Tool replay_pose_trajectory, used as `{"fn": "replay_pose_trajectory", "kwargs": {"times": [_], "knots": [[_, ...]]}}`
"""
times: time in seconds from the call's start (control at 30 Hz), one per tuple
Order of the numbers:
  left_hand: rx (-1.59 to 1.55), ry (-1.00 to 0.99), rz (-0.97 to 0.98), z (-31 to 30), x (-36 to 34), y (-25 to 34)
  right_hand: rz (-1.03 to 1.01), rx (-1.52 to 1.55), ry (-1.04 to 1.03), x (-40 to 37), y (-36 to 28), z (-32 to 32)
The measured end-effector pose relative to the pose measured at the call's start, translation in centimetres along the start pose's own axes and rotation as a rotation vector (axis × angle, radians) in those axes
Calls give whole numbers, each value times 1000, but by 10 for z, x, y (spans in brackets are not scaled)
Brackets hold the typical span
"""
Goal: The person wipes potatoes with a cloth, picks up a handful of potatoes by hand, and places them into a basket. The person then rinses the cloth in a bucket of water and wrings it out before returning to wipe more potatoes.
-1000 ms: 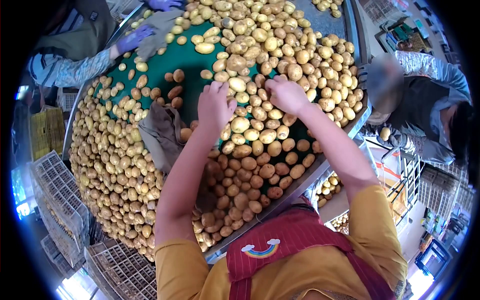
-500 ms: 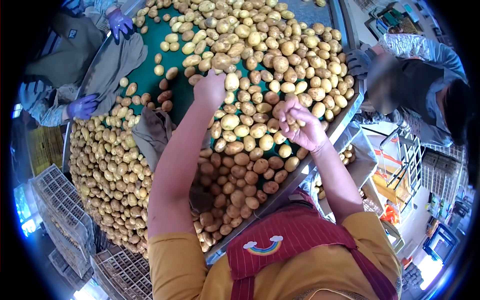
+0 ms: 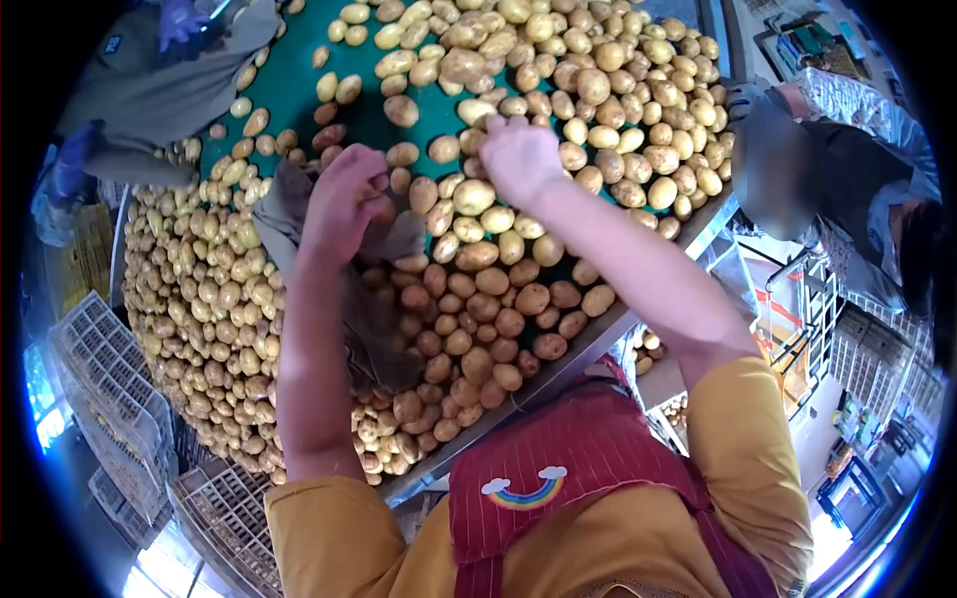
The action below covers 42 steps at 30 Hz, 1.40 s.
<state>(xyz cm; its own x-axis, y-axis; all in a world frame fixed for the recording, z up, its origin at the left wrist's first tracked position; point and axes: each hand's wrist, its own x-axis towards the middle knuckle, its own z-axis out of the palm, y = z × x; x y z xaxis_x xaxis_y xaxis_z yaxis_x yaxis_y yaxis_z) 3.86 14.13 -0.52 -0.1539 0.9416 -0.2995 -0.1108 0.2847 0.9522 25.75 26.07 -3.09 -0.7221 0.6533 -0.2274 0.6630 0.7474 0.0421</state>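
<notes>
My left hand (image 3: 344, 204) is closed, palm side toward the right, with a brown potato (image 3: 379, 208) at its fingers, over a grey-brown cloth (image 3: 282, 204). My right hand (image 3: 522, 162) reaches into the spread potatoes, its fingers curled downward beside a pale potato (image 3: 476, 111). The fingertips are partly hidden, so whatever they hold does not show. Potatoes lie scattered on the green surface (image 3: 349, 115) around both hands. Nearer to me, more potatoes (image 3: 478, 366) are heaped at the table's edge.
A dense potato heap (image 3: 204, 329) fills the left side, bordered by plastic crates (image 3: 110, 384). At upper left a co-worker's purple glove (image 3: 181, 22) is beside a grey cloth sheet (image 3: 189, 90). Another co-worker (image 3: 857, 169) stands at the right edge near a metal rack (image 3: 797, 309).
My left hand has drawn back toward the cloth from the upper potatoes. My right hand has moved left and forward; the potato seen in it is no longer visible. The view has shifted slightly.
</notes>
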Motion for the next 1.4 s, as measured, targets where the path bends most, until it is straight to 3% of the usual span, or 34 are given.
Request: {"fn": "replay_pose_trajectory", "kwargs": {"times": [0.03,0.13,0.17,0.23,0.3,0.37,0.43,0.47,0.5,0.57,0.6,0.63,0.67,0.7,0.77,0.87,0.9,0.93,0.97,1.07,1.17,1.2,1.27,1.3,1.33,1.4], "knots": [[191,15,58,9,-1,-8,-66,44,43,2,7,4],[792,52,306,43,8,-29,4,457,113,-13,29,5],[1012,54,411,52,9,-34,0,885,193,-22,39,14],[1220,-34,252,67,15,-43,221,1903,-110,-54,51,4],[1295,-128,136,73,29,-42,117,2465,-109,-85,50,-2],[1290,-120,161,78,34,-43,-7,2761,-208,-98,55,29],[1219,-96,204,78,30,-40,-18,3051,-279,-110,43,41],[1127,-13,217,79,26,-41,103,3218,-336,-120,36,39],[921,68,176,85,20,-36,-34,3241,-315,-125,29,48],[501,214,85,102,-3,-25,226,3238,-98,-133,1,25],[373,282,104,124,-19,-12,171,3289,-100,-137,-10,27],[485,356,281,136,-28,-31,110,3334,-112,-140,-18,32],[280,291,134,159,-48,-16,-74,3383,-205,-145,-24,40],[741,268,477,164,-53,-42,-393,3583,-373,-148,-29,59],[936,284,435,191,-76,-20,207,3342,10,-155,-39,37],[784,306,633,181,-65,-17,-70,3416,-185,-168,-21,40],[781,322,610,168,-48,-20,-179,3416,-269,-172,-15,39],[778,338,587,155,-31,-24,74,3412,-234,-174,-11,42],[917,331,584,141,-13,-27,45,3399,-223,-175,-8,44],[1144,199,215,129,29,-44,-43,3444,-247,-176,0,46],[1111,197,122,135,41,-33,-72,3474,-224,-174,5,48],[1037,169,165,131,45,-36,-19,3479,-187,-174,6,47],[965,307,269,129,34,-48,114,3467,-88,-173,5,43],[929,377,323,132,23,-46,68,3437,-50,-170,5,39],[863,440,504,138,9,-41,26,3412,-10,-167,4,37],[617,358,430,153,-32,-31,-46,3389,-1,-165,-2,38]]}}
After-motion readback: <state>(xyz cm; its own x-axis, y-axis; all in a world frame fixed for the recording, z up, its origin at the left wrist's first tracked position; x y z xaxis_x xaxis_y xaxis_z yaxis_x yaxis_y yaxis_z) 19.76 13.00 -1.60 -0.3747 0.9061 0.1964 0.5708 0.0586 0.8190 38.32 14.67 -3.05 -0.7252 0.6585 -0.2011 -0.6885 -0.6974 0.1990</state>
